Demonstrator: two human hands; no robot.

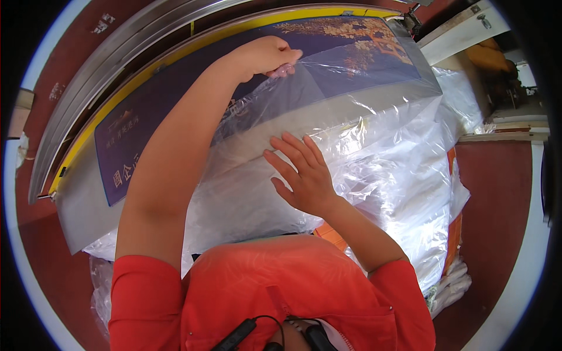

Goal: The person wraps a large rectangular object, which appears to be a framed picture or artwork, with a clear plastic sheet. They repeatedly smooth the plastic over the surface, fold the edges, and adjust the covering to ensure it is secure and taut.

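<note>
A clear plastic film (374,193) spreads over the lower and right side of the work surface, wrinkled and shiny. My left hand (266,58) reaches far forward, its fingers closed on a bunched part of this film and pulling it taut. Beneath lies a dark blue printed panel (205,93) with gold floral patterns and light lettering. My right hand (307,175) has its fingers spread, palm down, at the film near the grey front part of the surface (281,133). Whether its fingertips press on the film I cannot tell.
A yellow strip (170,62) and metal rails (70,111) run along the far edge of the surface. Orange material (332,236) shows under the film near my body. More crumpled plastic (451,286) hangs at the right, above a reddish floor (497,193).
</note>
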